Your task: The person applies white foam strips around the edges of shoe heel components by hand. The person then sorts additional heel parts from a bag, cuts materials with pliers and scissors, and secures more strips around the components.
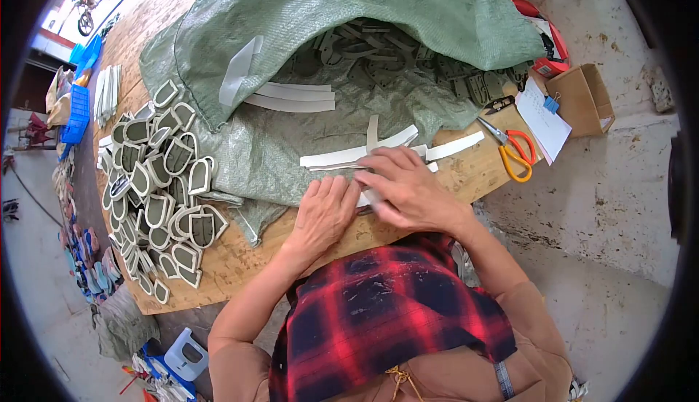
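Observation:
Close together at the table's near edge, both my hands bend over a small piece that they mostly hide. My left hand (325, 209) is closed, its fingers pressed together and pointing down at the piece. From the right, my right hand (409, 189) curls over the same spot, slightly blurred; a bit of white and a dark edge show between the hands. Just beyond the fingers lies a long white strip (342, 157), crossed by a short pale strip (373, 132). Another white strip (456, 146) extends to the right of my right hand.
A green woven sack (240, 9) lies open with dark green cut pieces (371, 60) inside. White-edged green pieces (175, 158) pile up at left. Orange-handled scissors (515, 153), small black snips (499, 105), papers (540, 119) and a cardboard box (582, 100) are at right.

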Available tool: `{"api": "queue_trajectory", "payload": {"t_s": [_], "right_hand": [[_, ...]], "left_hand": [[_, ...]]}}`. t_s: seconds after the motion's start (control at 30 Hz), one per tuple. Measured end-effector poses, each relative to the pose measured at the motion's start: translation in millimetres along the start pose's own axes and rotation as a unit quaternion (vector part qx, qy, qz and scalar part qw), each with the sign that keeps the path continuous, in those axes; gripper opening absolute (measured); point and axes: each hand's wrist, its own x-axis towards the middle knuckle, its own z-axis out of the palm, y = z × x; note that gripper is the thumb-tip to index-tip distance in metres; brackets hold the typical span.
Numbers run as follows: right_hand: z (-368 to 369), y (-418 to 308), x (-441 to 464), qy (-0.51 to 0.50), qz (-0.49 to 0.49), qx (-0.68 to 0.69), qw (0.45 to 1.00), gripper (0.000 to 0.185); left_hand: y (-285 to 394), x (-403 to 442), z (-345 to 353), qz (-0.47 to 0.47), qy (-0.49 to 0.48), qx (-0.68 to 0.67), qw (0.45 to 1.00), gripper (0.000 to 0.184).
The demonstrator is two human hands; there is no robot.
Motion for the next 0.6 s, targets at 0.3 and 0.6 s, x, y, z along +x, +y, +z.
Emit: {"api": "queue_trajectory", "payload": {"t_s": [0.3,0.6], "right_hand": [[-36,-26,2,-0.06,-0.016,-0.079,0.995,0.026],[-15,4,-42,-0.117,0.083,0.003,0.99,0.034]], "left_hand": [[3,-4,-48,0.031,0.04,-0.087,0.995,0.038],[21,-1,-18,-0.008,-0.071,-0.086,0.994,0.05]]}}
